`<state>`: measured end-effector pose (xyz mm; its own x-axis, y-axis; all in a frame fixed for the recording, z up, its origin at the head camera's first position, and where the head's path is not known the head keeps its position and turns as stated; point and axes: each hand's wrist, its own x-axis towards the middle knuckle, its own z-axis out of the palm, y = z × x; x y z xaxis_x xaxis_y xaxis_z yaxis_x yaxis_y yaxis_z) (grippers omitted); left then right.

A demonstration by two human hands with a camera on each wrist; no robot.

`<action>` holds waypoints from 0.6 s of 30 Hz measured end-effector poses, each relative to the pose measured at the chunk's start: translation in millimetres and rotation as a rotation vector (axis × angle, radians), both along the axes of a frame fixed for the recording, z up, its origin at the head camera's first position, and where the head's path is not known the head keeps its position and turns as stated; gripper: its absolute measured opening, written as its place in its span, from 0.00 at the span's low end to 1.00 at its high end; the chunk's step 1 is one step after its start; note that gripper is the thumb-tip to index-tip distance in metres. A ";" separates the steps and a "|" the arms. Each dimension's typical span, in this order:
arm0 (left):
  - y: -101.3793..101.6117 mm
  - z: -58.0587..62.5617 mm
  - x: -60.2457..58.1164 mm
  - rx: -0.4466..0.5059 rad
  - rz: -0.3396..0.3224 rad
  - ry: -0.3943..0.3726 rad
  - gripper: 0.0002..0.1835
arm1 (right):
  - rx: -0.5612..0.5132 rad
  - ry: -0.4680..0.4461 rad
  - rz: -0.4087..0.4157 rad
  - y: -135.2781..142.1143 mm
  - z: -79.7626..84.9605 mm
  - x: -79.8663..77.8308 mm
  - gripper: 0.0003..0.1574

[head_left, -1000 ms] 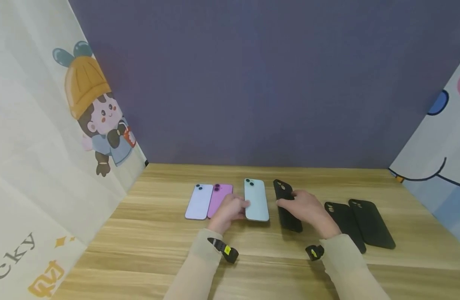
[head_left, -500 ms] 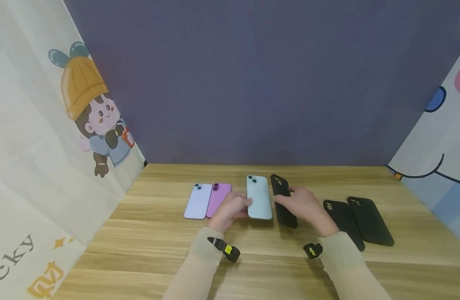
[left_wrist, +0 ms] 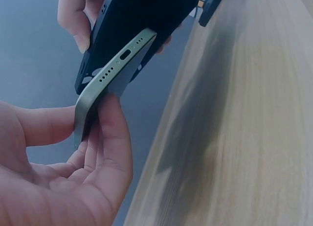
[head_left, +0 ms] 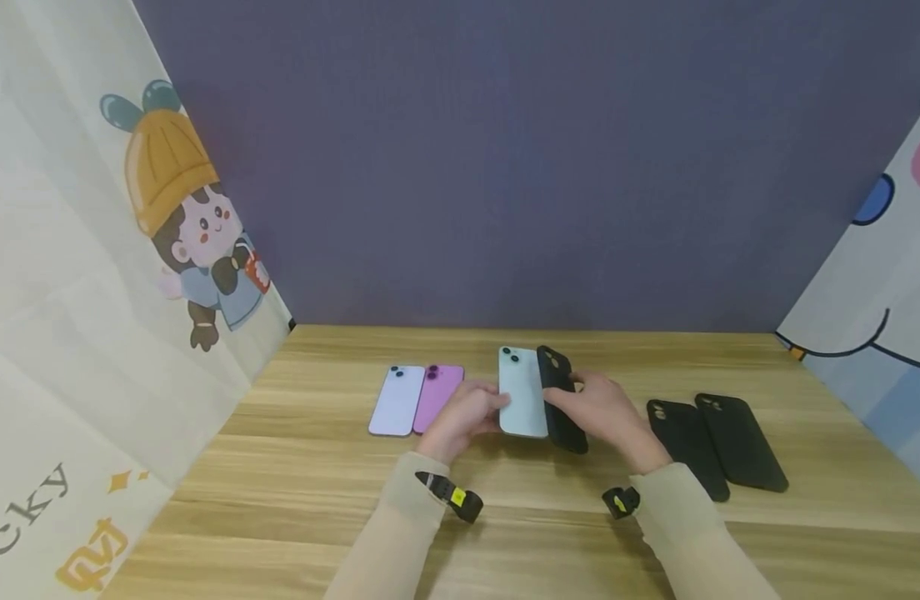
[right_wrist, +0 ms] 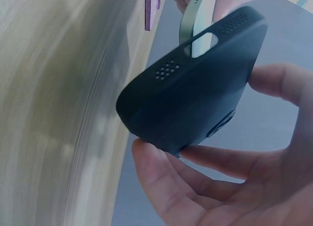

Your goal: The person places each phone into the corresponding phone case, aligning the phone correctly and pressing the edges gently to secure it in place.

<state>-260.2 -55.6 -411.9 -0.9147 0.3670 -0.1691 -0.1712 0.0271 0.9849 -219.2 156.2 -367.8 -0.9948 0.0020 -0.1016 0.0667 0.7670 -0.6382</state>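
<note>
My left hand (head_left: 467, 417) grips a pale mint smartphone (head_left: 522, 392) by its left edge, camera side up, thumb on the back. In the left wrist view the phone's bottom edge (left_wrist: 126, 55) with its charging port faces the camera. My right hand (head_left: 602, 412) holds a black phone case (head_left: 562, 408) by its sides, tilted, above the table. In the right wrist view the case (right_wrist: 195, 94) shows its port cutout and speaker holes, with the phone just behind it. Phone and case sit edge to edge in the head view; whether they touch I cannot tell.
A lavender phone (head_left: 397, 402) and a pink phone (head_left: 439, 397) lie side by side left of my hands on the wooden table (head_left: 280, 500). Two more black phone cases (head_left: 741, 442) lie at the right. A dark panel (head_left: 505, 167) stands behind the table.
The mint phone has moved right and slightly away from me, while the black case has moved left. The gap between them in the head view has closed.
</note>
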 end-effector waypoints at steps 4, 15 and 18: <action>0.9 0.0 0.3 0.010 -0.010 0.007 0.14 | -0.006 0.013 -0.009 -2.4 -1.1 1.2 0.52; 2.7 2.3 2.4 0.013 -0.019 0.006 0.14 | -0.003 0.030 -0.010 -7.9 -2.0 1.1 0.52; 3.8 2.8 2.8 0.021 -0.026 0.002 0.13 | -0.003 0.032 -0.009 -8.3 -2.2 0.8 0.52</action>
<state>-257.4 -51.8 -409.2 -0.9052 0.3940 -0.1591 -0.1686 0.0108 0.9856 -218.5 147.9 -370.0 -0.9975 0.0109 -0.0698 0.0533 0.7648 -0.6421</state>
